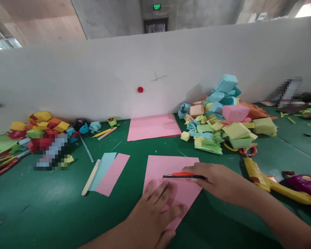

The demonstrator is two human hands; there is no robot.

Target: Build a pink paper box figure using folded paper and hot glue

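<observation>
A pink sheet of paper [168, 167] lies on the green table [54, 207] in front of me, partly folded. My left hand [155, 214] lies flat on its near part, fingers spread, pressing it down. My right hand [217, 181] rests on the sheet's right side and holds a slim red and black utility knife [182, 175], which points left across the paper.
Paper strips in cream, blue and pink [106, 173] lie to the left. Another pink sheet [152, 127] sits by the white wall. A heap of folded paper boxes [223, 121] is at right, more [38, 129] at far left. A yellow glue gun [269, 181] lies at right.
</observation>
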